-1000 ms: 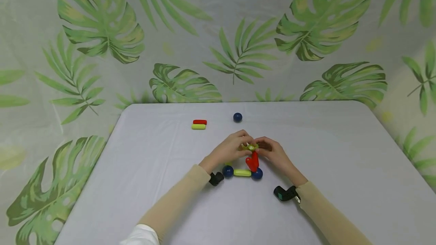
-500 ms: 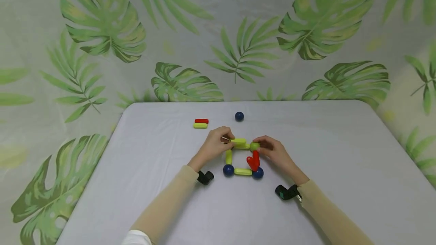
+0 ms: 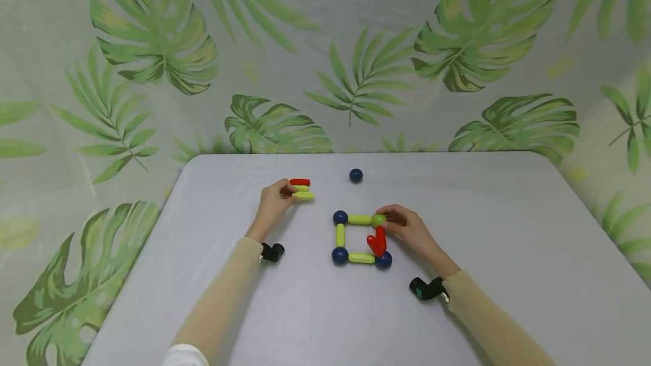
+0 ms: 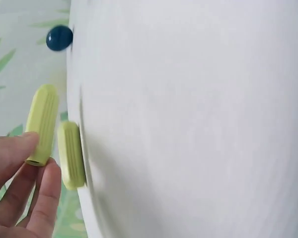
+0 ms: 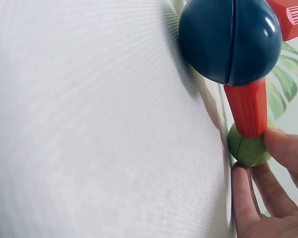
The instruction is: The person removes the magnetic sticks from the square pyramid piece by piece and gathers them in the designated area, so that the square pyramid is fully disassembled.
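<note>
My left hand (image 3: 274,203) pinches a yellow-green rod (image 4: 43,124) by one end, between thumb and fingers. Close by lie a second yellow-green rod (image 4: 71,154) and a red rod (image 3: 300,182), side by side. On the table a square frame joins blue balls (image 3: 340,256) and a green ball (image 3: 378,220) with yellow-green rods (image 3: 361,257) and one red rod along the right side. Another red rod (image 3: 373,244) sticks up from the near-right blue ball (image 5: 231,39). My right hand (image 3: 404,227) grips the green ball at the far-right corner with thumb and fingers.
A loose blue ball (image 3: 356,175) rests near the far edge of the white-covered table (image 3: 483,202). Behind it hangs a leaf-patterned cloth (image 3: 356,66). Each wrist wears a black camera (image 3: 426,288).
My left hand has moved left from the green ball to the loose rods, carrying the yellow-green rod away and uncovering the frame's far-left blue ball. My right hand has stayed at the green ball.
</note>
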A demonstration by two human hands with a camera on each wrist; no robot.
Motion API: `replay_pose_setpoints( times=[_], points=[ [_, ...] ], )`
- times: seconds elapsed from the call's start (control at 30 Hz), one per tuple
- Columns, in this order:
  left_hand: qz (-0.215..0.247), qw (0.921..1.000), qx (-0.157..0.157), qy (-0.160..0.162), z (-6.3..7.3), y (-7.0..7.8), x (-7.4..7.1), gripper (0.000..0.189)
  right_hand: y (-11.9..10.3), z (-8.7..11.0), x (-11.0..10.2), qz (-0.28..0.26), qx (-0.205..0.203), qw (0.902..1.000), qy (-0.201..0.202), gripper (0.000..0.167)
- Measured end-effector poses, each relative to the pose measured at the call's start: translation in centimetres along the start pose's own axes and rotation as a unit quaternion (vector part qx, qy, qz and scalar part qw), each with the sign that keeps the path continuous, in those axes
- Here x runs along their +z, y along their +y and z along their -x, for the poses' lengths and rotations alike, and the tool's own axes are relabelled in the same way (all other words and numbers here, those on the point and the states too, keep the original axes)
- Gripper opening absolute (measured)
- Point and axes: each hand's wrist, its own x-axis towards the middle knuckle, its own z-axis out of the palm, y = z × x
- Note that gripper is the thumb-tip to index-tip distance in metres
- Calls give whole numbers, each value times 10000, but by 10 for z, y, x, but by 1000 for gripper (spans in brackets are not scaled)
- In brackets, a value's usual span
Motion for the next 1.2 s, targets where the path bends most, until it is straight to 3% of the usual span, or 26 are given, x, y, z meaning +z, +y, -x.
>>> replay_pose_setpoints(
  times=[0.2,0.4,0.57,0.67,0.73,0.83,0.93,1.07,1.2],
  points=[
    [-370,9987,-357,-58,-7,-11,-8,13,0,1,1,-34,-29,10000,-24,28],
    [-743,9968,-286,-86,-13,-13,-10,13,-1,1,1,-7,-66,10000,-21,28],
    [-880,9956,-296,-122,-16,-14,-11,13,12,-4,2,-1,-78,10000,5,27],
    [-902,9958,-98,-96,-14,-12,-10,13,26,-8,2,71,-67,9999,59,27],
    [-834,9961,228,-189,-9,-6,-8,12,35,-11,2,105,-40,9999,91,27],
    [-418,9926,880,-718,3,10,1,13,40,-12,2,125,-85,9998,85,28],
    [198,9769,1432,-1572,20,33,17,16,42,-12,1,50,-132,9999,86,27],
    [671,9506,1748,-2478,42,59,41,23,42,-13,0,49,-161,9998,89,27],
    [805,9345,1858,-2929,57,75,62,31,43,-13,-1,6,-244,9997,82,27]
  ],
)
